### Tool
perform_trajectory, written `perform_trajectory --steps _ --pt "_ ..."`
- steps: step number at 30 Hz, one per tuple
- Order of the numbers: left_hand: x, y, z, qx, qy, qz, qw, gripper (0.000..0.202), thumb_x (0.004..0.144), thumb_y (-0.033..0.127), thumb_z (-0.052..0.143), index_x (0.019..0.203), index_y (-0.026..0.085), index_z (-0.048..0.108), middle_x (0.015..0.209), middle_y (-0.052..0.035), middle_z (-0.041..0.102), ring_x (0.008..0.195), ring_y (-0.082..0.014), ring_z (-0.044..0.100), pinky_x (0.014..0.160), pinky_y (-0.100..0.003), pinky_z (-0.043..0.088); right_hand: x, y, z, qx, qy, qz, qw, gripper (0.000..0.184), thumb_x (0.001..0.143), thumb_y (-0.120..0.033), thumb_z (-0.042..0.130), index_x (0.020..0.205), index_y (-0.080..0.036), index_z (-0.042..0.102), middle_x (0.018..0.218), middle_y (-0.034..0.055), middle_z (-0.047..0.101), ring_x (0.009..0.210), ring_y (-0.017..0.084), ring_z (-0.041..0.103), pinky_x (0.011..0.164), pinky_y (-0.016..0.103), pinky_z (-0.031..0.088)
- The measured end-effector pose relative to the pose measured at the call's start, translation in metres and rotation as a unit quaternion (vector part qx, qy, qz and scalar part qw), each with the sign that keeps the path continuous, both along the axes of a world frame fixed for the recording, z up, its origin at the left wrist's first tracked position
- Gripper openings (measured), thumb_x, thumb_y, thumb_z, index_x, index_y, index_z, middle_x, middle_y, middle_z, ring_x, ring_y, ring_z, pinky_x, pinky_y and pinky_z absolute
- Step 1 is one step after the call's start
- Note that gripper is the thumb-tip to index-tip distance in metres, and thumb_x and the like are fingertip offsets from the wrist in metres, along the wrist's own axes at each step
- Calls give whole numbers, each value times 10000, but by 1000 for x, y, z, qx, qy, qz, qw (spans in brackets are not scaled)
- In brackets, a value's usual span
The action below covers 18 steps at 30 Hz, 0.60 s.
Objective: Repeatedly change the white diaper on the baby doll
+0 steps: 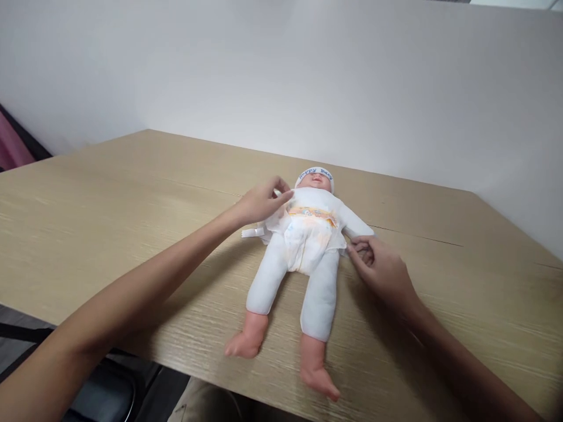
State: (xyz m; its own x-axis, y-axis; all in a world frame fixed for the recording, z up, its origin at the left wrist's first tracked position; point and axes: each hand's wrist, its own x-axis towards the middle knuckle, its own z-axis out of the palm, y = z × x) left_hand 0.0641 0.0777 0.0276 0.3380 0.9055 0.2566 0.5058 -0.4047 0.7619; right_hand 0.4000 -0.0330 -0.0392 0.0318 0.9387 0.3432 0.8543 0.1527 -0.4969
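Observation:
A baby doll (319, 310) lies on its back on the table, feet toward me, in a white body suit and a white lettered headband. A white diaper (308, 240) with an orange patterned waistband covers its hips, and its thin side flaps stick out. My left hand (266, 202) is closed at the doll's chest and arm on the left; a bit of white shows between thumb and fingers. Beside the diaper's right-hand edge, my right hand (380, 266) has curled fingers, with the thumb against that edge and the fingers by the end of the doll's sleeve.
The light wood table (132, 211) has a seam running across it and meets a white wall (285, 82) at the back. A pink item (13, 143) shows at the far left. Below the front edge are a dark chair (103, 392) and my leg (206, 401).

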Motion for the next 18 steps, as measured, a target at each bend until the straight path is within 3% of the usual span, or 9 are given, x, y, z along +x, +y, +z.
perform_trajectory --steps 5,7,10,14,18 --pt "52 -23 15 188 95 -129 969 276 1101 443 570 1163 211 706 1315 -111 732 1325 -298 624 1132 -459 501 13 -5 -14 1 -64 -17 998 389 991 -634 630 1029 -254 703 937 69 741 809 266 675 705 373 441" --pt "73 -30 12 200 162 -155 954 307 1106 465 573 1161 207 730 1321 -121 730 1348 -328 605 1159 -516 493 15 -3 -14 -16 -59 -22 998 369 986 -624 633 993 -259 684 867 49 710 775 256 658 686 360 421" --pt "93 -36 3 200 227 -141 943 354 1072 513 624 1200 204 743 1390 -138 712 1389 -372 574 1207 -652 445 15 -2 -12 -45 -40 -35 998 375 964 -639 647 937 -265 655 796 29 681 729 245 637 668 348 402" --pt "97 -39 -4 200 251 -130 938 475 995 560 701 1311 207 733 1538 -162 648 1481 -427 503 1234 -854 310 11 -3 -9 -86 -18 -63 994 402 918 -665 680 889 -268 621 761 20 680 703 241 632 659 343 393" --pt "95 -40 -4 195 257 -126 938 551 955 604 720 1353 222 726 1609 -161 607 1514 -446 473 1240 -897 268 9 -4 -6 -123 1 -61 990 470 890 -721 675 793 -267 604 683 8 642 654 228 593 642 342 362"
